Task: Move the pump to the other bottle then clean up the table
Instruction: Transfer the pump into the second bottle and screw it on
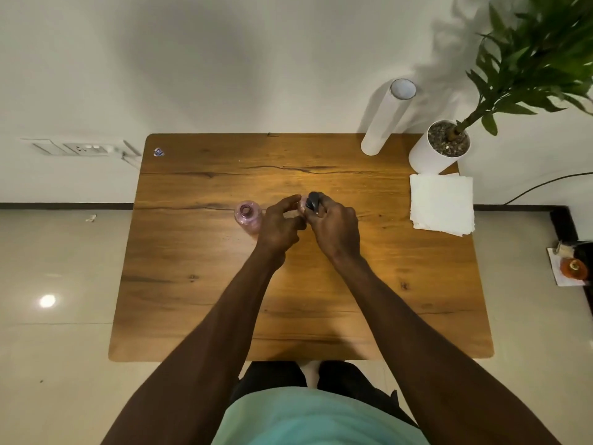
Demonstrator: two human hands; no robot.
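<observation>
Working near the middle of the table (199, 284), the person is closing the right hand (337, 229) around the dark pump (313, 200), its grip wrapping the collar, while the left hand (279, 223) is curling its grip around a pink bottle (302, 205) that is mostly hidden between the hands. Just to the left, the other bottle (247, 216) is standing open and uncapped, looking pinkish and translucent. The pump is looking small, rigid and light, probably plastic, so holding it by the collar rather than the nozzle seems wise. Both bottles are likely tipping easily and may be slippery. White napkins (442, 203) are lying at the right edge for wiping.
</observation>
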